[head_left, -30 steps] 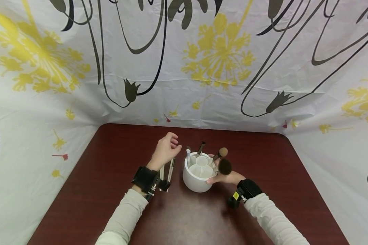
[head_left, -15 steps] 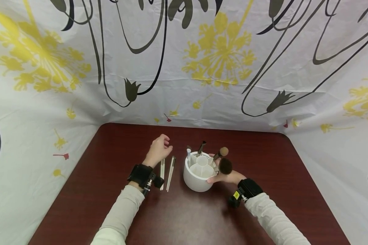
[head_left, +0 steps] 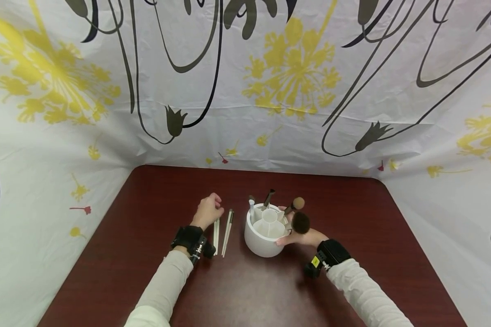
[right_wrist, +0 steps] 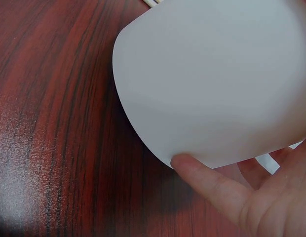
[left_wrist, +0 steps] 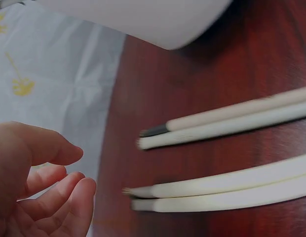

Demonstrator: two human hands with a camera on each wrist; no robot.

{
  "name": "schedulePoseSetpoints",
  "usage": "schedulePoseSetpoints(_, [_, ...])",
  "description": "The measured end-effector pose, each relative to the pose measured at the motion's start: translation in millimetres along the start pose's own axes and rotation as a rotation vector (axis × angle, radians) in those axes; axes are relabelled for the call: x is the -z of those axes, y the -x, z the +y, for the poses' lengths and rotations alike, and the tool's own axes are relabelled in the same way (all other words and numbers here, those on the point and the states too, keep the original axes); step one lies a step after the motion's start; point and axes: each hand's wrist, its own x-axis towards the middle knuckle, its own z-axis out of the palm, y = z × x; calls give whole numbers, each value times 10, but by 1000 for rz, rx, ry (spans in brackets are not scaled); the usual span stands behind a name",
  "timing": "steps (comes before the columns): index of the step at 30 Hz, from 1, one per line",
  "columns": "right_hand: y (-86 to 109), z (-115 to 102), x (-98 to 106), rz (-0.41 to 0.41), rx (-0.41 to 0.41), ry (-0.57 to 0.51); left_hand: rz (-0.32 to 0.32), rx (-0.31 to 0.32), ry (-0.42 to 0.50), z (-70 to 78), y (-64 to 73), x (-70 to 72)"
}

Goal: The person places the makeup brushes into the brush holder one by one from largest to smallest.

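In the head view, my left hand [head_left: 207, 211] hovers by the far ends of a pair of thin, pale-handled makeup brushes [head_left: 216, 236]. Its fingers are loosely bent, and the left wrist view shows a gap between thumb and fingertips [left_wrist: 80, 197] with nothing in it. A second pair of slim brushes [head_left: 227, 234], one dark near its tip, lies to the right. My right hand [head_left: 304, 237] grips the right side of a round white brush holder [head_left: 263, 243] with compartments. Its thumb presses the outer wall in the right wrist view; other fingers are partly hidden.
The holder contains a big dark fluffy brush [head_left: 300, 223], a tan-headed brush [head_left: 298, 203], a dark slanted brush [head_left: 268, 197] and a pale stick [head_left: 251, 203]. All stands on a dark red wooden table [head_left: 155, 200], with a patterned cloth [head_left: 212, 81] hanging behind.
My left hand has moved left and then nearer to me, from beside the holder to the far ends of the left brush pair. The right hand and holder have stayed put.
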Motion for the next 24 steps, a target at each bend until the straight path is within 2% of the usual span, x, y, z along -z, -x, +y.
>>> schedulePoseSetpoints(8, [-5, -41, 0, 17, -41, 21, -8, 12, -43, -94, 35, -132])
schedulePoseSetpoints(19, [-2, -17, -18, 33, -49, 34, -1, -52, -139, -232, 25, -254])
schedulePoseSetpoints(24, [-12, -6, -25, 36, -45, 36, 6, -45, -155, -259, 39, -270])
